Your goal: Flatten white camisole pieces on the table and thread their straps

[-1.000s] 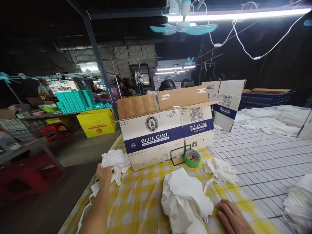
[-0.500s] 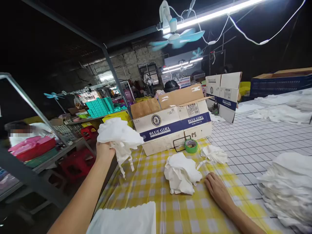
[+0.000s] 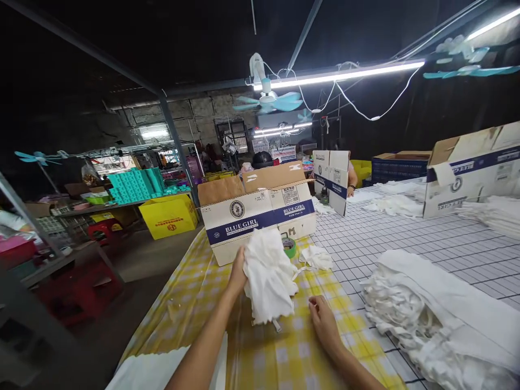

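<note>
My left hand [image 3: 238, 273] grips the left edge of a crumpled white cloth piece [image 3: 268, 279] with a scalloped edge and a thin strap end hanging below. It hangs over the yellow checked tablecloth [image 3: 280, 357]; whether it touches the white bundle behind it I cannot tell. My right hand [image 3: 325, 325] rests low over the tablecloth, to the right of the cloth piece, fingers loosely bent and holding nothing visible. A smaller white cloth bundle [image 3: 317, 258] lies beyond it. At the lower left, a flat white cloth [image 3: 154, 368] is partly covered by my left forearm.
A Blue Girl carton [image 3: 260, 216] stands behind the cloth, with a green tape roll [image 3: 289, 248] before it. A large white cloth stack [image 3: 442, 314] lies at right on the grid-patterned cover [image 3: 349, 244]. More cartons [image 3: 467, 179] stand farther right; a person's arm [image 3: 352, 179] shows behind one.
My left hand has carried the white cloth piece from the left to the table's middle, over where a white bundle lay. My right hand's fingers have bent. The view has turned right.
</note>
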The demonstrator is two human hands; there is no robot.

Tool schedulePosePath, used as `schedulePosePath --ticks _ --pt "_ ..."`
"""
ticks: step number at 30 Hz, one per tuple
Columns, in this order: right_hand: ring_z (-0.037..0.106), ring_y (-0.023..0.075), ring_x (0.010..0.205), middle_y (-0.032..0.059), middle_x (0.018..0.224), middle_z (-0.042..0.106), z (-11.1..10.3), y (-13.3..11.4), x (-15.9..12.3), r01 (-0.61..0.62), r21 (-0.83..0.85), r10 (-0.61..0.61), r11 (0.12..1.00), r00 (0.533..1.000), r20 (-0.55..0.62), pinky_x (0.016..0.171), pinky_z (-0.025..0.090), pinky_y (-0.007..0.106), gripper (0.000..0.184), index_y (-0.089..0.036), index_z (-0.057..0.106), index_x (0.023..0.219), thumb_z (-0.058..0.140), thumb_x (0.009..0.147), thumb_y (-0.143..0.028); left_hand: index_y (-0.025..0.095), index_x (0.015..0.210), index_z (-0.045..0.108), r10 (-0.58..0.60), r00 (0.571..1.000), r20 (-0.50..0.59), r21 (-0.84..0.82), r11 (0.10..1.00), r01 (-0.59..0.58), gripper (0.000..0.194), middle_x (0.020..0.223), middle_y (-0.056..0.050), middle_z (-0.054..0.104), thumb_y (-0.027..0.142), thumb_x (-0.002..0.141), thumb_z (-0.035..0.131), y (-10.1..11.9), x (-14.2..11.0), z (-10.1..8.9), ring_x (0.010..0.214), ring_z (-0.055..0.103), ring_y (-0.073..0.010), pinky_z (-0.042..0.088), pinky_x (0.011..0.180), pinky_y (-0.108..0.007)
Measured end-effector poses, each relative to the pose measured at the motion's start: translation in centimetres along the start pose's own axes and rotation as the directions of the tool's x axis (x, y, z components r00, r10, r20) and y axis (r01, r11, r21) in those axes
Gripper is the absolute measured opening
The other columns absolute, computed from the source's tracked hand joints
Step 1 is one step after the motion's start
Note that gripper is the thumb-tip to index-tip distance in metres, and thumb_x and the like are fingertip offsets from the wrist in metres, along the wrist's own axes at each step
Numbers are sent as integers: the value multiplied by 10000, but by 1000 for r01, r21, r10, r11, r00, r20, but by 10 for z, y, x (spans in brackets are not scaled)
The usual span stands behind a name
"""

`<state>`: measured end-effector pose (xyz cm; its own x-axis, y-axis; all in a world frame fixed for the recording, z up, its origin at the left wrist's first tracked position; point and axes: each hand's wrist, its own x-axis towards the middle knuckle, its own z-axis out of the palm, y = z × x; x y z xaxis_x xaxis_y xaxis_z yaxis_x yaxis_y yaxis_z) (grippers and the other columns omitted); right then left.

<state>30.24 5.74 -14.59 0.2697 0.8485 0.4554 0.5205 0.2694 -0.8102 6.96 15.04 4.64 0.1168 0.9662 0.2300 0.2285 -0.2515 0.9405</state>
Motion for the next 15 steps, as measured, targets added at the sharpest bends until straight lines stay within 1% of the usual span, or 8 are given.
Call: schedulePosePath --ticks 2,4,6,8,9,11,13,15 --pt "561 178 740 42 842 587 -6 2 -8 -48 39 47 998 999 23 675 450 290 198 -199 545 875 378 862 -306 131 1224 467 -50 997 56 102 994 45 680 1314 -142 424 185 597 726 -33 -27 5 1241 348 -306 261 1046 -448" --pt "561 178 735 39 835 590 -13 5 -13 -75 23 74 997 996 43 679 446 290 187 -197 549 879 404 840 -310 100 1314 366 -109 990 90 183 979 91 909 1406 -195 292 97 480 726 -64 -56 5 1314 211 -346 196 1074 -441" --pt "563 181 738 42 844 588 -17 7 -14 -87 -21 88 996 995 56 686 445 296 182 -197 543 890 406 833 -304 131 1397 209 -144 986 85 403 910 98 959 1483 -171 98 116 544 647 -92 -86 6 1355 107 -313 193 1076 -402" --pt "566 179 729 48 875 580 -16 3 -13 -76 -60 80 995 995 64 683 450 301 184 -199 531 913 393 839 -295 174 1423 117 -134 990 33 635 768 83 918 1503 -115 -18 146 620 560 -110 -116 12 1367 69 -280 198 1070 -387" --pt "568 176 720 53 902 574 -13 -2 -11 -61 -73 66 995 996 64 683 454 304 193 -200 525 938 385 844 -292 193 1427 103 -106 994 12 716 695 66 897 1506 -88 -48 155 641 533 -116 -130 17 1369 54 -276 188 1072 -397" --pt "573 167 702 73 1002 550 -4 -15 -6 -16 -99 23 995 998 62 686 464 311 232 -200 504 1024 380 848 -286 235 1426 110 -33 999 19 793 609 5 877 1506 -33 -79 167 653 518 -121 -155 29 1371 6 -280 143 1080 -435" --pt "582 161 703 98 1147 494 6 -31 0 39 -142 -27 989 996 85 679 472 315 310 -210 467 1129 411 829 -268 279 1422 116 12 997 76 816 574 -69 857 1504 16 -86 181 666 509 -120 -173 40 1370 -33 -275 106 1084 -465" --pt "589 172 759 101 1234 459 13 -46 4 119 -208 -82 971 981 178 682 468 308 380 -228 484 1136 506 757 -222 304 1415 144 -19 989 146 814 571 -109 841 1504 32 -55 187 665 508 -117 -184 47 1369 -41 -278 81 1082 -493"
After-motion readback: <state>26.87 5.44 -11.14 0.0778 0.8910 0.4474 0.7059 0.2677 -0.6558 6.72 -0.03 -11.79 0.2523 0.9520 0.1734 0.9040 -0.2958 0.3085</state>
